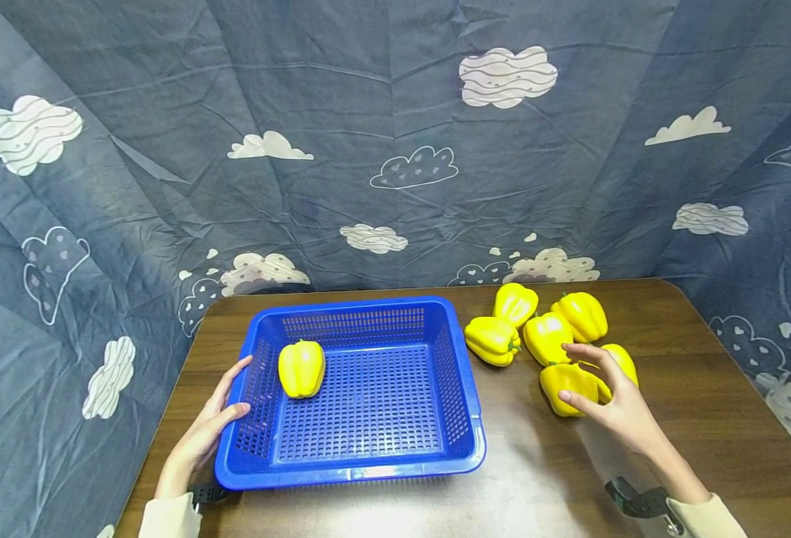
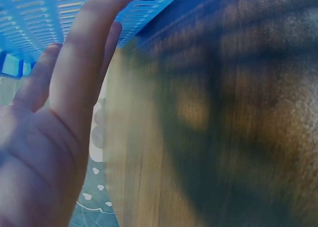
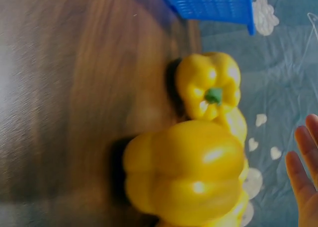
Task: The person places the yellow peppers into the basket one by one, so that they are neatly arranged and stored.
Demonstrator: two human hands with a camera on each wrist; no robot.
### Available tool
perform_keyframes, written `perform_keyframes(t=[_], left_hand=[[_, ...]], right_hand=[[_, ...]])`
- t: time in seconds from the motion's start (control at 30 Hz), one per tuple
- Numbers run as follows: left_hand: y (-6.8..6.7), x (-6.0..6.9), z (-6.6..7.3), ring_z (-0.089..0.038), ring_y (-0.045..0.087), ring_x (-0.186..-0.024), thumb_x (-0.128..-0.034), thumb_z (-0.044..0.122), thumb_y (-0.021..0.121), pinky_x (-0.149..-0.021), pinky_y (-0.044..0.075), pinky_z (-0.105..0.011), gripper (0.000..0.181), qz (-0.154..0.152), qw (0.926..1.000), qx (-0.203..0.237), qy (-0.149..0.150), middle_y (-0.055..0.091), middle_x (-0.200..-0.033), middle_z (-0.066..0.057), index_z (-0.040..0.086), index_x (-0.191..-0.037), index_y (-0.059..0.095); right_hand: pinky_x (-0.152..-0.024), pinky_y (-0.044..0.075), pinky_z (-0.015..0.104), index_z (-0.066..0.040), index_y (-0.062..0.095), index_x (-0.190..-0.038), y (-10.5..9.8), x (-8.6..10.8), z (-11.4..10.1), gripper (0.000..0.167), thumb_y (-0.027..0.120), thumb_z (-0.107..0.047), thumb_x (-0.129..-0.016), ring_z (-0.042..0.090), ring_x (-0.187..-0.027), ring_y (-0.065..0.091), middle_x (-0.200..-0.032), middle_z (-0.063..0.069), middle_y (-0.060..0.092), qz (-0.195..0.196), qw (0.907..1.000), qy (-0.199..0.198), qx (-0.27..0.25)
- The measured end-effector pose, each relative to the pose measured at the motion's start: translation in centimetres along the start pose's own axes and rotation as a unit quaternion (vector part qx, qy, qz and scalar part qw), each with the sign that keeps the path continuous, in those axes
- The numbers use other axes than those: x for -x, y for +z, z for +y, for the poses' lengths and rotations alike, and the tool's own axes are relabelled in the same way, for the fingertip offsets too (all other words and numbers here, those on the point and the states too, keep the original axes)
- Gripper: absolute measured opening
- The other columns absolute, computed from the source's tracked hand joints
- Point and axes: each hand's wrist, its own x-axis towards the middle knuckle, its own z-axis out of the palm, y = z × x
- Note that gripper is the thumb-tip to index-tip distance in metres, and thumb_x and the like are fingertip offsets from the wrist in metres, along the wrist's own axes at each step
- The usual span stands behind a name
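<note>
A blue basket [image 1: 358,472] holds one yellow bell pepper [image 1: 302,369] near its left wall. My left hand [image 1: 202,435] rests on the basket's left rim, thumb and fingertips touching it. In the left wrist view that hand [image 2: 54,113] shows extended fingers beside the basket's slotted wall [image 2: 37,13]. Over the nearest yellow pepper [image 1: 566,390] of the group at the right, my right hand [image 1: 617,407] is spread, thumb and fingers apart and not closed on it. The right wrist view shows a large pepper [image 3: 186,172], with fingertips of my right hand [image 3: 305,165] off to the side.
Several more yellow peppers, such as one at the back [image 1: 516,304] and one near the basket [image 1: 493,341], lie close together to the basket's right. A brown wooden table [image 1: 516,463] bears everything. Behind it hangs a blue-grey cloth [image 1: 342,97] with cloud prints.
</note>
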Motion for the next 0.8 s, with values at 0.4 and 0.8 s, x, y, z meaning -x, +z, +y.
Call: perform_keyframes(t=[0.4,0.8], left_hand=[[0.0,-0.1,0.1,-0.014,0.051,-0.115,-0.0942,-0.001,0.041,-0.085,0.050,-0.039,0.069,0.003,0.9999,-0.012,0.005,0.023,-0.141,-0.014,0.020,-0.153,0.012],[0.0,0.0,0.1,-0.014,0.051,-0.114,-0.0946,0.001,0.042,-0.084,0.050,-0.039,0.069,0.005,0.9999,-0.014,0.000,0.020,-0.142,-0.016,0.022,-0.153,0.013]], right_hand=[[-0.095,0.026,0.009,-0.004,0.049,-0.132,-0.4,1.4,1.4,0.065,0.077,0.004,-0.074,-0.003,-0.119,0.039,-0.126,-0.003,0.052,0.008,0.9986,0.034,0.038],[-0.095,0.021,0.007,-0.004,0.048,-0.133,-0.1,2.3,3.0,0.072,0.081,0.002,-0.069,-0.011,-0.120,0.033,-0.126,-0.009,0.050,0.013,0.9964,0.042,0.072]])
